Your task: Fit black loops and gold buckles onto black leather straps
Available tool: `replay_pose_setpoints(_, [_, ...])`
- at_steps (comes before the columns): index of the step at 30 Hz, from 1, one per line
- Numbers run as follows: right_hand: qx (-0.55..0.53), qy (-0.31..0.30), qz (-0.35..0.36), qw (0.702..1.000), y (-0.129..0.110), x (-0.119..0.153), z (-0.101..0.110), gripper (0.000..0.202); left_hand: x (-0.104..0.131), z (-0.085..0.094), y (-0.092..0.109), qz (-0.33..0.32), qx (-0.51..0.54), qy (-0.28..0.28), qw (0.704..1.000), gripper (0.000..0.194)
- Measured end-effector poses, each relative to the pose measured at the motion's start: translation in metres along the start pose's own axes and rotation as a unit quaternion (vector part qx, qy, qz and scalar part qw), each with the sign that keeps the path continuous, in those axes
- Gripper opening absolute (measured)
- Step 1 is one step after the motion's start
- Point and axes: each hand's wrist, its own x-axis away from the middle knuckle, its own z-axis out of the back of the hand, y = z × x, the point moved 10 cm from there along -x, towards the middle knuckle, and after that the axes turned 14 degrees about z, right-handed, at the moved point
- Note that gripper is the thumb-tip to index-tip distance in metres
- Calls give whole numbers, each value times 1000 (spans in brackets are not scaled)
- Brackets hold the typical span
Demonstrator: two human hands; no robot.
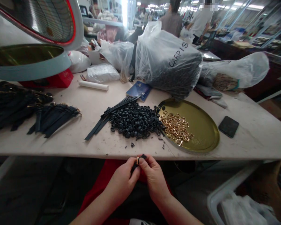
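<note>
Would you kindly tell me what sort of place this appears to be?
Probably a factory workshop for small strap goods, judging by the black loops heaped on the table, the gold fittings on a tray, and the people standing beyond.

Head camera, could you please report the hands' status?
Left hand, right hand close together, pinching gold piece and dark strap. Black loops heaped on table ahead. Nothing visibly blocking either hand.

behind a pale worktable, a deep, blurry workshop recedes under white ceiling lights, with slanting bluish bars at the upper right.
</note>
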Motion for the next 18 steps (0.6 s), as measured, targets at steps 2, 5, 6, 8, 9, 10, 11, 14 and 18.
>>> replay_pose_setpoints(2, [42, 16, 16, 999, -3, -4, 12, 23, -2, -2, -1, 5, 10, -16, 1000, 21])
replay_pose_setpoints(5, [57, 25, 33, 997, -8, -10, 19, 22, -7, 0, -5, 16, 24, -23, 999, 18])
replay_pose_setpoints(6, [58, 19, 32, 998, -8, -11, 17, 22, -9, 0, -6, 20, 25, -22, 999, 19])
replay_pose_setpoints(8, [62, -1, 20, 998, -6, -11, 13, 22, -13, 2, -9, 30, 26, -16, 999, 22])
replay_pose_setpoints(9, [66, -11, 12, 998, -4, -11, 11, 23, -14, 3, -11, 33, 29, -13, 999, 23])
replay_pose_setpoints(10, [71, -18, 6, 997, -2, -10, 9, 23, -15, 4, -12, 35, 35, -12, 999, 24])
replay_pose_setpoints(11, [76, -21, 5, 997, -2, -10, 9, 23, -16, 4, -13, 35, 42, -14, 998, 25])
replay_pose_setpoints(14, [96, -15, 18, 995, -4, -12, 13, 24, -16, 0, -17, 50, 59, -40, 996, 26])
replay_pose_setpoints(18, [144, -22, 45, 988, -12, -13, 14, 25, -15, -5, -23, 97, 88, -76, 989, 26])
